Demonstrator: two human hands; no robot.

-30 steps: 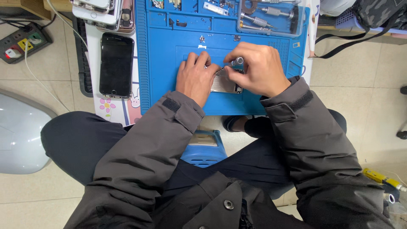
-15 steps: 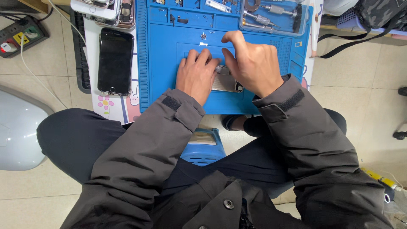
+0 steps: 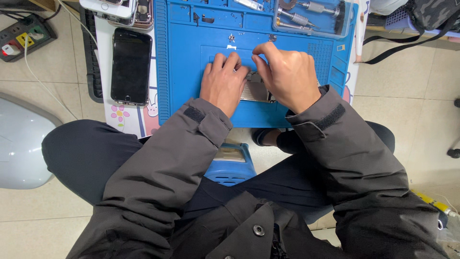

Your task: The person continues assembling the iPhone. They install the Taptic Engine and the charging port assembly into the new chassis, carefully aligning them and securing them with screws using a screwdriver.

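Note:
A blue repair mat [image 3: 182, 72] covers a low table in front of me. On it lies a small silver device [image 3: 255, 92], mostly hidden under my hands. My left hand [image 3: 223, 81] presses flat on the left part of the device. Over its right part my right hand [image 3: 285, 72] arches with fingers curled down; whether it holds a tool is hidden. Both grey jacket sleeves reach forward over my knees.
A black phone [image 3: 130, 65] lies face up left of the mat, with more phones [image 3: 120, 9] beyond it. A clear tray of screwdrivers [image 3: 311, 14] sits at the mat's far right. A power strip [image 3: 21, 33] lies on the tiled floor, a blue stool [image 3: 230, 165] stands beneath me.
My right hand has shifted slightly on the device, its fingers now reaching further up the mat. The view has tilted a little; the left hand stays pressed down.

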